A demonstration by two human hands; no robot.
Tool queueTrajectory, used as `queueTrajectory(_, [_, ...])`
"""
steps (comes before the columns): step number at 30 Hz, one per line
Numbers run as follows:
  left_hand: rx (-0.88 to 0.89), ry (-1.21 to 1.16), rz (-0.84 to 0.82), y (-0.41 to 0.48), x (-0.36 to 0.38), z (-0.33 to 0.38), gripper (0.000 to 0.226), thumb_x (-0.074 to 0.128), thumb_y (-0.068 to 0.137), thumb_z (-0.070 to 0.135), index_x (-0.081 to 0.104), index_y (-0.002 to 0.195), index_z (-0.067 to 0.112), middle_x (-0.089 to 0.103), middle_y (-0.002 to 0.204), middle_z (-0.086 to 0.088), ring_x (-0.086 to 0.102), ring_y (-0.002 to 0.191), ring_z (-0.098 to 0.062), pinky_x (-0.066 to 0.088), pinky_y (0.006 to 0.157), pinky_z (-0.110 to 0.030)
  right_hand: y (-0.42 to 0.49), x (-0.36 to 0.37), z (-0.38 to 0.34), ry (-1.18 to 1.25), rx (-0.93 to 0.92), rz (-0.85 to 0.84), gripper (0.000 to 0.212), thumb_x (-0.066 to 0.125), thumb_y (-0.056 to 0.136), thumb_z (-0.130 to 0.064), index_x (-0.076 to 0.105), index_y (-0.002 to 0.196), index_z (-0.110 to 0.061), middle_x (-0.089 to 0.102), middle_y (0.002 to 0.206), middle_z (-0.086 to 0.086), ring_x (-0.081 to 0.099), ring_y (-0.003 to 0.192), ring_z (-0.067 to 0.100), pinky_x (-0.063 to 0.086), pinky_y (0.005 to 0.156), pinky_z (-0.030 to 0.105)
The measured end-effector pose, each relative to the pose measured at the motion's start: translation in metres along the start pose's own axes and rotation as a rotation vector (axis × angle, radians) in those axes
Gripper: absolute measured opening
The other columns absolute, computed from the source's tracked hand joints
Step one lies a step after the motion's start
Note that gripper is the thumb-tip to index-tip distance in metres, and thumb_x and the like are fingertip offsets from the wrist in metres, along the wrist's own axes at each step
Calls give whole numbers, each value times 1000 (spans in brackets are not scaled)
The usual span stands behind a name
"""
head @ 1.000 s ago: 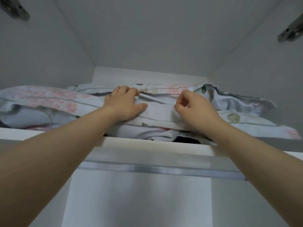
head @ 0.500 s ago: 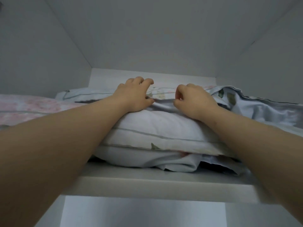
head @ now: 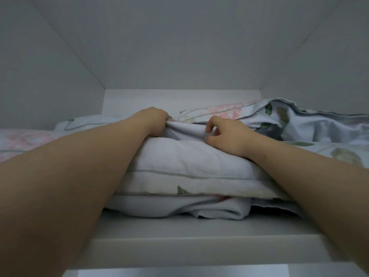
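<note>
Left grip: left hand (head: 153,121) is clamped down, fingers curled into a bunched fold of the folded bedding (head: 189,166) at its far top edge. The knuckles are up and the fingertips are buried in the cloth.
Right grip: right hand (head: 227,134) sits on top of the same bundle, just beside the left, with its heel pressing into the padding. The fingers are loosely curled and the thumb touches the fabric, but whether any cloth is pinched between them I cannot tell.
Bedding: pale blue-white with a grey-green piped seam and a small leaf print. It lies flat in stacked layers on the shelf (head: 179,246), its front edge set back a little from the shelf lip.
Forearms: both reach up and in over the shelf edge, one on each side of the bundle's middle.
Left side: a pink-flowered cloth (head: 24,138) lies beside the bundle, partly behind the left arm.
Right side: a rumpled leaf-print cover (head: 319,124) is heaped against the cupboard wall (head: 329,66), touching the bundle.
Setting: a white cupboard compartment, seen from below.
</note>
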State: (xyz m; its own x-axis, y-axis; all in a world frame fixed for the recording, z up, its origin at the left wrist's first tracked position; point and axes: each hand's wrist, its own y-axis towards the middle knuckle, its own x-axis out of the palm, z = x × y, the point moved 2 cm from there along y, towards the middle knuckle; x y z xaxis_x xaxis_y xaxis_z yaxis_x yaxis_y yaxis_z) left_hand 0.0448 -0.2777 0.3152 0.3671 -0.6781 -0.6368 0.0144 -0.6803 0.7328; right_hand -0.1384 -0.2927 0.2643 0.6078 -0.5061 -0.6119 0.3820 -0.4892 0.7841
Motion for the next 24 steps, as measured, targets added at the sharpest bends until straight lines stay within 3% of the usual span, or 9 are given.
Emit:
queueTrajectory(3, [-22, -27, 58, -8, 1, 0, 22, 42, 87, 6, 54, 105, 12, 56, 121, -17, 52, 110, -34, 41, 83, -37, -3, 1, -1, -6, -2, 4, 22, 54, 86, -26, 51, 107, -21, 58, 109, 5, 49, 99, 23, 37, 82, 29])
queueTrajectory(6, [-13, -23, 214, -14, -4, -3, 15, 40, 88, 6, 51, 92, 15, 59, 114, -18, 54, 105, -34, 34, 76, -36, -10, -5, -5, -173, -71, 105, 41, 56, 84, -32, 44, 122, -23, 50, 125, 9, 46, 113, 30, 37, 94, 38])
queueTrajectory(12, [-47, -407, 591, -27, -35, -8, 16, 38, 89, 7, 54, 90, 6, 60, 108, -26, 53, 99, -42, 42, 82, -47, -29, -8, -6, -485, -139, 283, 85, 60, 77, -48, 13, 146, -31, 15, 153, 6, 20, 136, 31, 18, 110, 45])
queueTrajectory(15, [31, -427, 734, -50, -55, 2, 21, 36, 86, 8, 56, 91, 3, 60, 105, -24, 52, 98, -40, 44, 82, -49, -33, -16, -10, -488, -134, 438, 93, 65, 74, -47, 10, 147, -29, 9, 157, 8, 10, 143, 31, 7, 114, 50])
queueTrajectory(19, [137, -323, 812, -94, -62, 14, 34, 31, 78, 18, 57, 93, 2, 59, 99, -23, 51, 95, -38, 41, 79, -46, -41, -29, -17, -379, -112, 565, 97, 67, 70, -46, 12, 148, -29, 9, 158, 7, 10, 145, 28, 5, 114, 53])
queueTrajectory(21, [234, -263, 832, -117, -58, 14, 28, 32, 79, 19, 54, 83, 3, 58, 88, -24, 52, 85, -39, 39, 72, -44, -42, -31, -20, -398, -130, 545, 95, 67, 70, -48, 12, 146, -33, 16, 157, 5, 14, 144, 27, 7, 112, 55])
queueTrajectory(24, [331, -203, 741, -142, -46, 8, 34, 27, 75, 25, 53, 79, 4, 57, 80, -21, 53, 79, -37, 40, 70, -41, -43, -28, -29, -425, -188, 458, 76, 63, 73, -45, 26, 138, -28, 54, 131, 8, 43, 127, 28, 18, 108, 53])
